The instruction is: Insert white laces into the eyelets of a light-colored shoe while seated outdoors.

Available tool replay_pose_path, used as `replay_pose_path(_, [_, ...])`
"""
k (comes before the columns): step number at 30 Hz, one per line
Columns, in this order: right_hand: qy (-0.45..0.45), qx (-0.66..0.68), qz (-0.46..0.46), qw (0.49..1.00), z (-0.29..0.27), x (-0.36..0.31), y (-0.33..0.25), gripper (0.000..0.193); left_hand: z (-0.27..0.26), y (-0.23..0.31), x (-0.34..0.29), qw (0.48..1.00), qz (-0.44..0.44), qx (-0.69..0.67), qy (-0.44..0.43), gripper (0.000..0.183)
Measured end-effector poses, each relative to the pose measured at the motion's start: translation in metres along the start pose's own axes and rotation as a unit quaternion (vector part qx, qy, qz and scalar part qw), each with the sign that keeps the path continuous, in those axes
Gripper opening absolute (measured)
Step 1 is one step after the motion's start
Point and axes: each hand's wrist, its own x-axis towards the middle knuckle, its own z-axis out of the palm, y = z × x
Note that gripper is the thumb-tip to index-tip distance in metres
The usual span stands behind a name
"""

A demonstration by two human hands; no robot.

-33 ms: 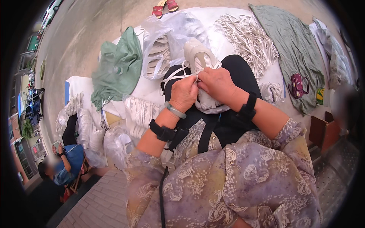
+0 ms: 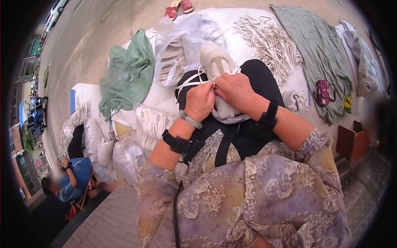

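Observation:
A pale beige sneaker [image 2: 215, 62] rests between my knees, its toe pointing away from me. Over its tongue, both hands meet with their fingers pinched on a white shoelace [image 2: 185, 87]. My left hand [image 2: 200, 100] is closed on the lace from the left. From the right my right hand [image 2: 236, 91] pinches it close beside the left fingertips. Loose loops of lace hang off to the left across my dark trouser leg. The exact crossing of the lace is hidden by my fingers.
A clear plastic bag [image 2: 190, 31] of stacked shoe uppers lies ahead, beside a green cloth sack [image 2: 131, 68]. A heap of white laces [image 2: 271, 45] spreads ahead right. More uppers [image 2: 153, 120] lie left. A purple bag [image 2: 324, 93] sits right; another person [image 2: 74, 175] sits far left.

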Motion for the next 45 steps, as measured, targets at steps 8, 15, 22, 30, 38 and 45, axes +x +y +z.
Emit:
replay_pose_path(8, [-0.025, -0.138, -0.157, 0.978, -0.009, 0.012, -0.013, 0.003, 0.003, 0.008, -0.002, 0.999, -0.030, -0.013, 0.038, 0.017])
replay_pose_path(15, [0.021, -0.082, -0.004, 0.996, -0.047, -0.084, 0.049, 0.010, 0.010, 0.009, -0.008, 0.993, 0.019, 0.089, 0.081, 0.019])
replay_pose_path(22, [-0.041, -0.271, 0.493, 0.825, -0.147, -0.330, 0.206, 0.023, 0.014, 0.013, -0.008, 0.990, 0.039, 0.102, 0.089, 0.008])
replay_pose_path(30, [-0.099, -0.171, 0.303, 0.932, -0.081, -0.241, 0.153, 0.026, 0.021, -0.004, 0.007, 0.943, -0.203, -0.219, 0.146, 0.011])
replay_pose_path(38, [0.090, 0.060, -0.013, 0.994, -0.061, -0.071, 0.047, 0.032, -0.002, 0.003, 0.038, 0.857, -0.216, -0.403, 0.237, 0.026])
replay_pose_path(45, [0.013, 0.119, 0.043, 0.992, -0.045, -0.054, 0.034, 0.026, -0.041, 0.019, 0.019, 0.917, -0.190, -0.346, -0.045, 0.033])
